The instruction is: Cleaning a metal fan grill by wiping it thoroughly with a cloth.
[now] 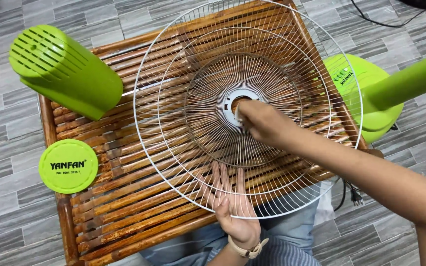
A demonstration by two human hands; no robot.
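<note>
White wire grille: round white wire fan guard (208, 143) lies tilted over the slatted brown bamboo table (124, 197), its near rim raised off the slats.
Left hand: left hand (230, 207) sits under the guard's near edge, palm up, fingers (221, 184) straight and slightly spread behind the wires, propping it.
Right hand: right hand (262, 120) reaches to the guard's central ring, fingertips bunched, pinching a small white piece (238, 114) at the hub.
Motor cover: lime green vented plastic motor housing (65, 71) lies on the table's far left corner.
Cap: round green plastic disc (68, 166) rests at the table's left edge.
Stand: green fan base and pole (380, 93) stands on the grey floor, right of the table.
</note>
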